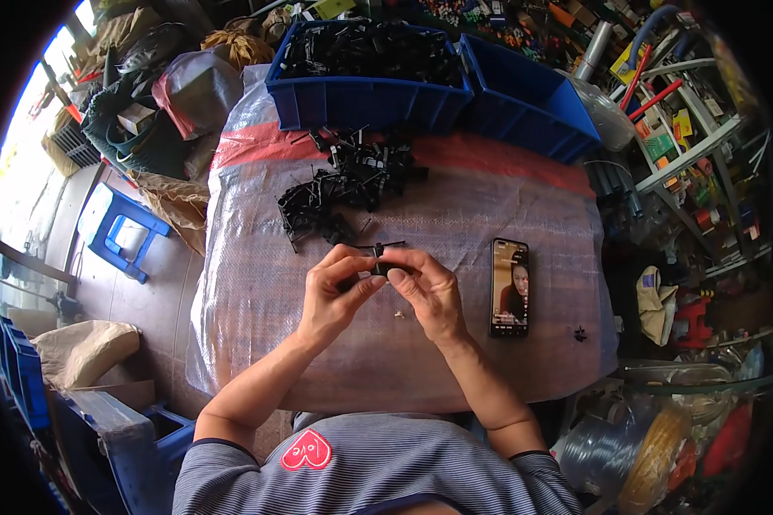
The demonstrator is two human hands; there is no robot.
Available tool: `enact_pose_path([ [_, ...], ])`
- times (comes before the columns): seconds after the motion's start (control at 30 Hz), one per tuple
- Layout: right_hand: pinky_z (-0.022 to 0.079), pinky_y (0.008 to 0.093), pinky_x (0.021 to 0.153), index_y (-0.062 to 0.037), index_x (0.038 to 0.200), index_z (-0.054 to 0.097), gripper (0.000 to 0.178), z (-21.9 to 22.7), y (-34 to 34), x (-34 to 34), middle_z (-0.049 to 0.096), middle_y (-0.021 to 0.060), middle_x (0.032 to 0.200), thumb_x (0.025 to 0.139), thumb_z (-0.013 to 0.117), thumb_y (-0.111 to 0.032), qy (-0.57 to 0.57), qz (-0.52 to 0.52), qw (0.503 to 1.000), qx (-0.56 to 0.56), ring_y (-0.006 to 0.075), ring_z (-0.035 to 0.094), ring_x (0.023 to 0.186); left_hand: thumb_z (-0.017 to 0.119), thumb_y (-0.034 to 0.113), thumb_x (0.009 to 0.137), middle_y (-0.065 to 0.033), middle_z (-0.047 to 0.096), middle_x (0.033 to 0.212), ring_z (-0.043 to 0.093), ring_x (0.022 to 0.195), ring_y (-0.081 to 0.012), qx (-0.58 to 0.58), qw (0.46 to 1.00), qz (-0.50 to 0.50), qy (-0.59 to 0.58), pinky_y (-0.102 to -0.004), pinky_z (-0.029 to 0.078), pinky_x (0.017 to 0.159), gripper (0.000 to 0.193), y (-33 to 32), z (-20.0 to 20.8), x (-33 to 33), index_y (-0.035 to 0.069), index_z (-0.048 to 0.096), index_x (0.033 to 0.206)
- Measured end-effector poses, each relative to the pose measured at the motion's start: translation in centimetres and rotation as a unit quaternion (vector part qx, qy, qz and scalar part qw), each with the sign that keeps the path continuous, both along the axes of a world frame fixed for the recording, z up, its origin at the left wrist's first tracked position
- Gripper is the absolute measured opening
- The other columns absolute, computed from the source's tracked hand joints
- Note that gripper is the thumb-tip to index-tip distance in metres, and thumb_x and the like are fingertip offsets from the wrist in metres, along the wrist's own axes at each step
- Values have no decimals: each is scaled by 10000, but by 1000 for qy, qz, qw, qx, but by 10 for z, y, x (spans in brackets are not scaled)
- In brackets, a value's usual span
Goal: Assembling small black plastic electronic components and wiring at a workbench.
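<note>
Above the middle of the table, my left hand [333,290] and my right hand [431,296] meet at a small black plastic part [379,268] with a thin stem sticking out to the right. Fingers and thumbs of both hands pinch it from either side, covering much of its shape. Just beyond my fingertips lies a loose pile of similar black parts [352,183] with thin stems. A tiny pale piece [399,314] rests on the cloth between my wrists.
Woven plastic sheeting [258,343] covers the table. At its far edge stand a blue bin [369,105] heaped with black parts and another blue bin [532,116]. A lit phone [509,287] lies right, near a small black piece [581,334]. A blue stool [122,232] stands left.
</note>
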State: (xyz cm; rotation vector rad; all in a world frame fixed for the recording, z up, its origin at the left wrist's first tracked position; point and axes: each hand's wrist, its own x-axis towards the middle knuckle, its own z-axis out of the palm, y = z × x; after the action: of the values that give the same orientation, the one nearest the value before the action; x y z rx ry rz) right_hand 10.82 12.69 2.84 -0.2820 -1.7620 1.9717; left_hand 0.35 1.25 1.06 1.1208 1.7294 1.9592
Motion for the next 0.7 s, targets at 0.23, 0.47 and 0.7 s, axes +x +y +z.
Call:
enact_pose_path([
  [0.23, 385, 213, 841, -18, 1020, 561, 184, -9, 12, 2, 589, 34, 982, 860, 568, -108, -25, 68, 987, -144, 74, 513, 926, 704, 13, 679, -77, 566, 823, 560, 627, -143, -38, 985, 43, 162, -229, 432, 536, 213, -2, 14, 5, -3, 634, 879],
  [0.47, 379, 225, 799, -52, 907, 591, 82, -32, 15, 0, 615, 31, 893, 831, 587, -82, 6, 137, 928, -346, 92, 532, 861, 679, -22, 660, -97, 563, 772, 588, 616, -224, -15, 973, 74, 218, -287, 466, 524, 213, -2, 13, 11, 5, 636, 866],
  [0.7, 400, 235, 767, -62, 883, 593, 57, -42, 11, -1, 619, 28, 881, 828, 582, -69, -13, 104, 904, -414, 93, 539, 833, 665, -29, 670, -121, 574, 821, 591, 645, -216, -46, 970, 66, 229, -269, 470, 543, 224, -3, 10, 12, -21, 629, 890],
])
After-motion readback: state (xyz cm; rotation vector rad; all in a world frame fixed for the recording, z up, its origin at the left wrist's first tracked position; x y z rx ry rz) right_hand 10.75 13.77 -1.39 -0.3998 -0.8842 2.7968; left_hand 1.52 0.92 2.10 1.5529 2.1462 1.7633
